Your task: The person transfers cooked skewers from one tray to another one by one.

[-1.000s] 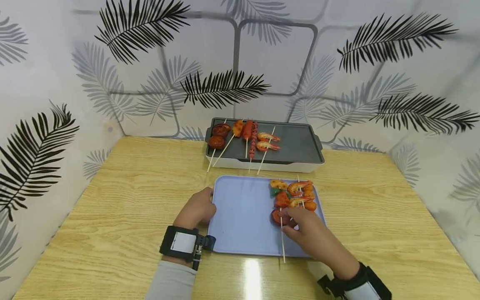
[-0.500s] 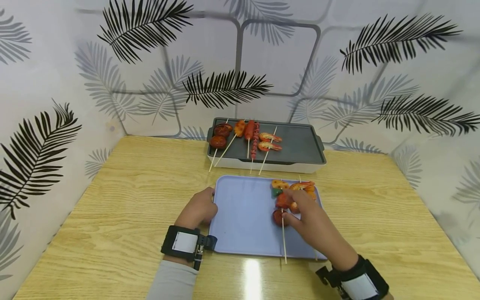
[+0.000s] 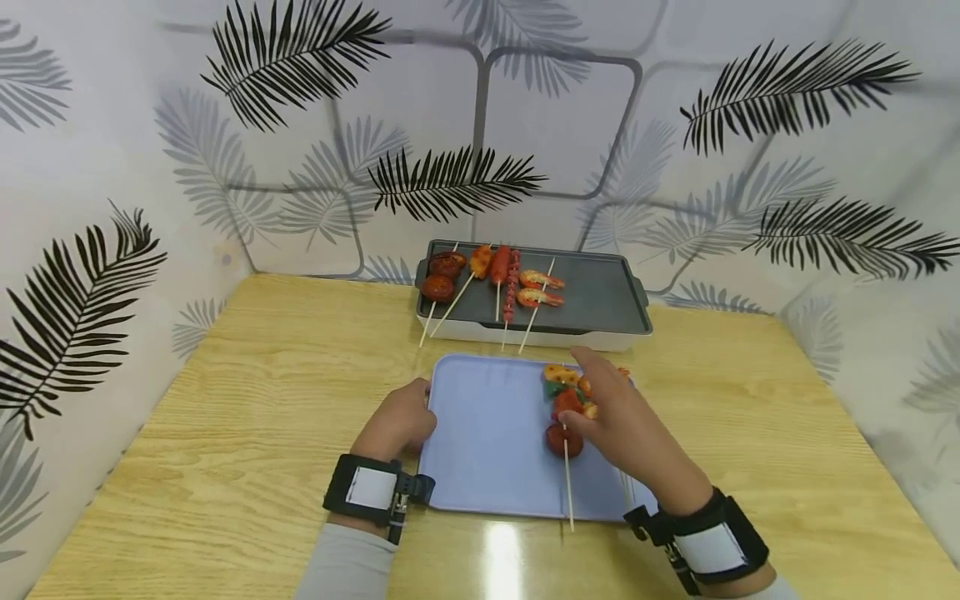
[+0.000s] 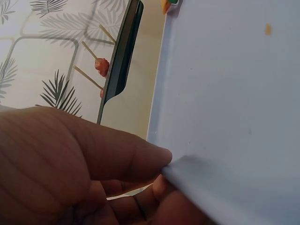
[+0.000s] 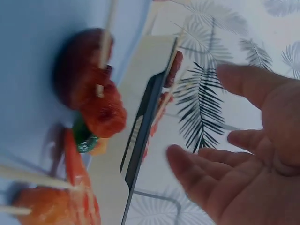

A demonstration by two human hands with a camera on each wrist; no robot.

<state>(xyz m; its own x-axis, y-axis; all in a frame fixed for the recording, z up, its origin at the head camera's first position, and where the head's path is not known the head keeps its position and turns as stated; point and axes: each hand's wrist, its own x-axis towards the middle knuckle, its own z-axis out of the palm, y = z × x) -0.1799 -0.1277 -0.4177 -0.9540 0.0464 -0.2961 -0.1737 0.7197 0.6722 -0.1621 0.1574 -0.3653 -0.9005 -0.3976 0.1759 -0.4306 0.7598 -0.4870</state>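
Note:
My left hand (image 3: 396, 417) grips the left edge of a lavender tray (image 3: 480, 433). In the left wrist view, the thumb lies on top of the rim and the fingers curl beneath. My right hand (image 3: 626, 425) hovers over the tray's right side, its fingers spread and holding nothing in the right wrist view. Just left of it lies a mixed skewer (image 3: 566, 404) with yellow, green, red and round brown pieces, its stick reaching past the front rim. A shrimp skewer (image 5: 79, 178) and orange ball pieces (image 5: 44, 206) lie alongside, mostly hidden by the right hand in the head view.
A dark grill pan (image 3: 592, 292) on a white base stands behind the tray. Several skewers lie on its left half, among them a shrimp skewer (image 3: 540, 297) and a red sausage (image 3: 500, 265). Beneath everything is a wooden table (image 3: 262, 400); patterned fabric (image 3: 300, 167) rises behind.
My right hand has come away from the mixed skewer's stick, moving up and back with its fingers opening out. The skewer stays on the tray. The left hand keeps its grip.

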